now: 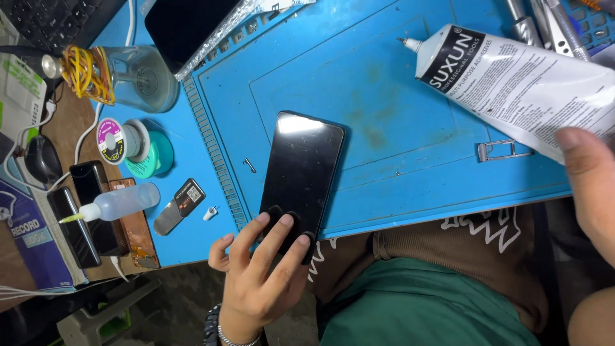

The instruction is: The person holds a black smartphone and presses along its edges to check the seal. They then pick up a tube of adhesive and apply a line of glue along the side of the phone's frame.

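Left hand (pixel 259 269) is at the near edge of the blue mat (pixel 397 102), fingers spread loose with the tips pressing on the near end of the black phone (pixel 301 170), which lies flat, screen up. Right hand (pixel 592 186) grips the big white glue tube (pixel 519 83) on the right, nozzle pointing left. Just far of it, a small metal tray (pixel 503 150). Far left sit a dropper bottle (pixel 118 202) and solder spools (pixel 131 146).

left hand (pixel 259 272) fingertips on phone (pixel 301 170) | right hand (pixel 592 186) holds glue tube (pixel 519 83)
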